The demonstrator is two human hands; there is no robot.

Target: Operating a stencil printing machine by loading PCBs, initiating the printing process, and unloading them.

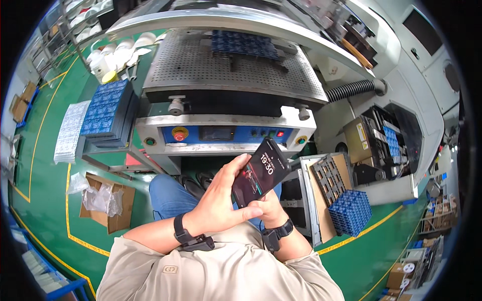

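A dark smartphone with its screen lit is held up in front of my lap, tilted to the right. My left hand is closed along its left edge, with the thumb across the lower end. Beneath the phone's lower right part, my right hand grips it too; most of those fingers are hidden behind it. Beyond the phone stands a machine with a blue control panel and a perforated metal table. A blue circuit board panel lies on that table.
Blue boards are stacked on a stand at the left, near an open cardboard box with plastic wrap. To the right are a black slotted tray, another blue board stack and a ribbed hose. A metal frame bar crosses above the table.
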